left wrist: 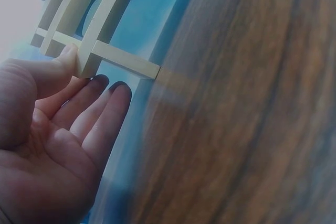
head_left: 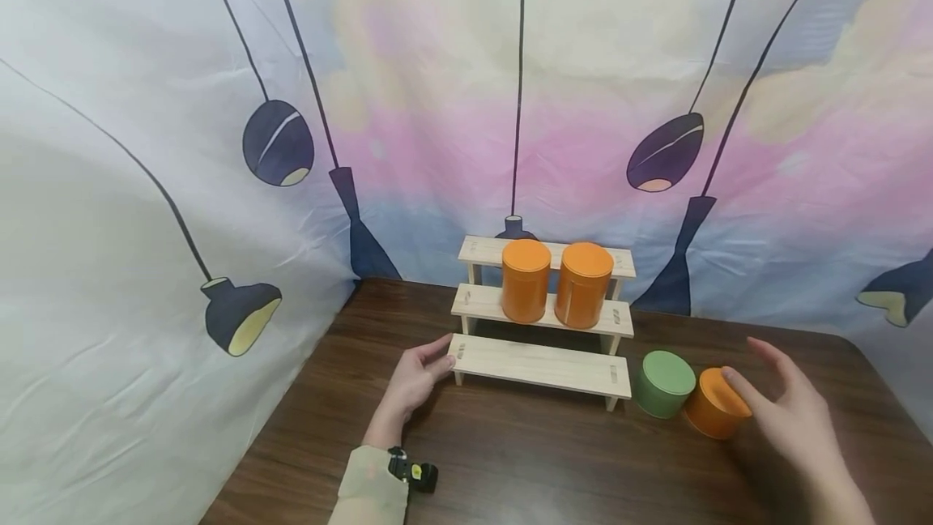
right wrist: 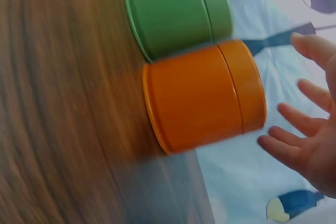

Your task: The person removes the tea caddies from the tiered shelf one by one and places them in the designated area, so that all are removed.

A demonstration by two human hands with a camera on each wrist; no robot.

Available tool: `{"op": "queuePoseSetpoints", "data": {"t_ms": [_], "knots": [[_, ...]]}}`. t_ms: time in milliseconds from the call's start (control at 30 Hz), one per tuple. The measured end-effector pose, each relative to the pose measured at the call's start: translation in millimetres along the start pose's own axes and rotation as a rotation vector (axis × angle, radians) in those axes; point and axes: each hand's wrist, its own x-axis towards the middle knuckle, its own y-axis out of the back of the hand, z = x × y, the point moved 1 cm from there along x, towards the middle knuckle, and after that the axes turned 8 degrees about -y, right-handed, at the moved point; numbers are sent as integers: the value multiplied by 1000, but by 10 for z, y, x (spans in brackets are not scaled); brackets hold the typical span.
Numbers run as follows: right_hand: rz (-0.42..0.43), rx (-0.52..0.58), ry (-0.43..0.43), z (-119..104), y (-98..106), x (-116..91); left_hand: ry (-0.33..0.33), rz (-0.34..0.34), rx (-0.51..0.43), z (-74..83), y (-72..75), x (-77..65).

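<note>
A three-step wooden rack (head_left: 539,363) stands on the table. My left hand (head_left: 414,383) is at the left end of its lowest step; in the left wrist view the thumb and fingers (left wrist: 100,119) lie on either side of the board's end, pinching it. Two tall orange tins, a left one (head_left: 526,286) and a right one (head_left: 583,290), stand side by side on the middle step. Right of the rack, a short green tin (head_left: 665,386) stands on the table beside a short orange tin (head_left: 714,405). My right hand (head_left: 794,416) hovers by that orange tin, fingers spread, holding nothing.
The brown wood-grain table (head_left: 510,460) carries everything. Behind it and along the left hangs a pale cloth backdrop (head_left: 437,104) printed with dark pendant lamps. A dark strapped device (head_left: 413,470) sits on my left wrist.
</note>
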Motion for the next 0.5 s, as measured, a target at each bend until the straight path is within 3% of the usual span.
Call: {"op": "queuePoseSetpoints", "data": {"t_ms": [167,267,367,500], "knots": [[184,161,-18,-191,-169,-90,-3,-4,4,1,-14,-13],[263,312,46,-347,-304,-120,-8,-11,15,-4,-15,-14],[262,387,161,-520,-442,-118,-8,-12,22,-2,-13,-11],[194,364,285,-759,-602,-79,0,-1,11,-14,-6,2]]}}
